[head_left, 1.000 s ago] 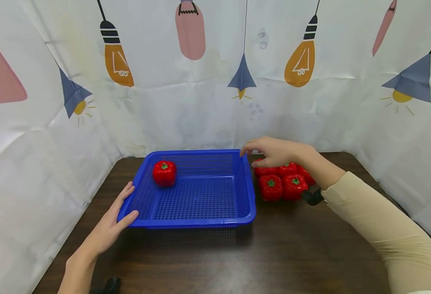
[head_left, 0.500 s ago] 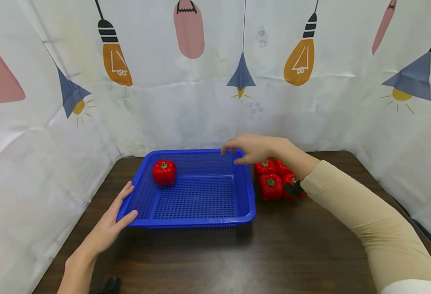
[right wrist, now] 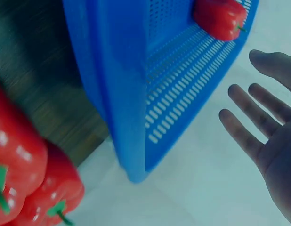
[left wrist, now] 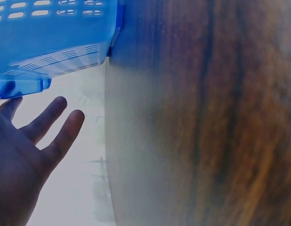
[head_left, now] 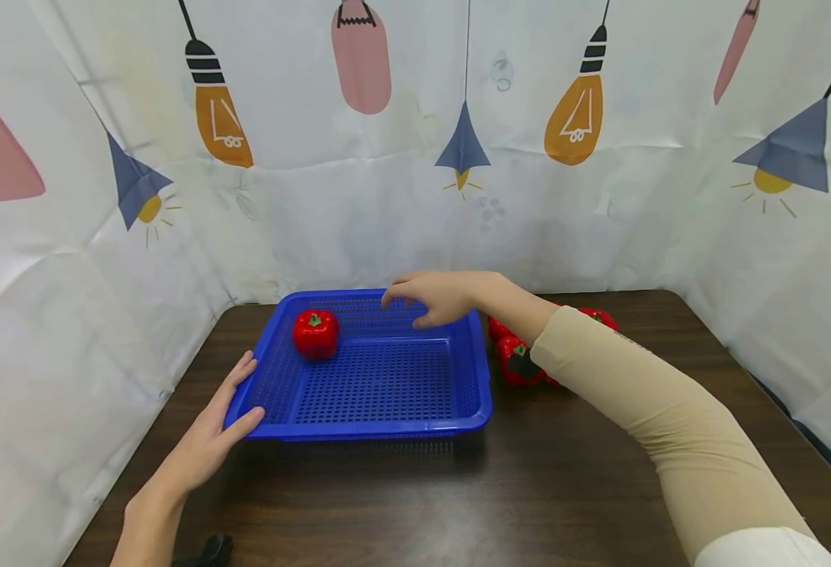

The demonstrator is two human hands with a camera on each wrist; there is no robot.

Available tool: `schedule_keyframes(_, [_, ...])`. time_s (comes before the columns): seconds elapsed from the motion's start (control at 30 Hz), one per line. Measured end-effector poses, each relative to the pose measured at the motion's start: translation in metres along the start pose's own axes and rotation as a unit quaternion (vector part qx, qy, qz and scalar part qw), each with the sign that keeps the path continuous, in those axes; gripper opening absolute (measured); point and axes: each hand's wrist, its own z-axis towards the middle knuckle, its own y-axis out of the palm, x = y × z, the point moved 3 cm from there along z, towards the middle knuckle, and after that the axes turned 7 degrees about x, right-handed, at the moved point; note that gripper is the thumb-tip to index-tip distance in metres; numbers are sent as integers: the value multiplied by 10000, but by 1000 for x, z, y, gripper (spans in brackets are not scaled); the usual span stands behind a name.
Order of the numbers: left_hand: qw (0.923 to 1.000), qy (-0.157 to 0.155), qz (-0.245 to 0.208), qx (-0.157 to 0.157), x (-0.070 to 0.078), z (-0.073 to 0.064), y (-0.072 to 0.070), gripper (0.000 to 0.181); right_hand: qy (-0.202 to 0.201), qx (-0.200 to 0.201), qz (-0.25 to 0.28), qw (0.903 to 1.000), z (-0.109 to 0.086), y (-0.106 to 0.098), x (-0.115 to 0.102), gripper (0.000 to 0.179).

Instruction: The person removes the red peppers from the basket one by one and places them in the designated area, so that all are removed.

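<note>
A blue plastic basket (head_left: pixel 380 431) with slotted walls stands on the dark table, and one red bell pepper (head_left: pixel 316 335) sits inside at its back left. My left hand (head_left: pixel 205 441) rests at the basket's left rim, thumb over the edge and fingers along the outer side. Over the basket's back right part hovers my right hand (head_left: pixel 443 298), its fingers loosely bent and nothing in them. In the right wrist view that hand (right wrist: pixel 272 127) shows spread fingers, apart from the pepper (right wrist: pixel 221 19). Several more red bell peppers (head_left: pixel 510 350) lie right of the basket, partly hidden by the right forearm.
Dark wooden table (head_left: pixel 415 504) extends in front of the basket and to its right. A white curtain (head_left: pixel 358 213) printed with lamps and bulbs hangs close behind the table. The basket's right wall (right wrist: pixel 122 94) stands between the loose peppers and its inside.
My right hand has moved left, from above the loose peppers to over the basket, with its forearm now covering more of them. The left hand has stayed at the rim.
</note>
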Motion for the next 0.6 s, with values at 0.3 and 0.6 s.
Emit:
schedule_keyframes(0.3, [10000,-6,-13,27,0,-2,-3,72,-65,-124,-101,9999,37,17,-13,61])
schedule_keyframes(0.6, [10000,-49,-49,-26,2,-2,-1,72,-51,-225,4,9997,65,41,-22,65])
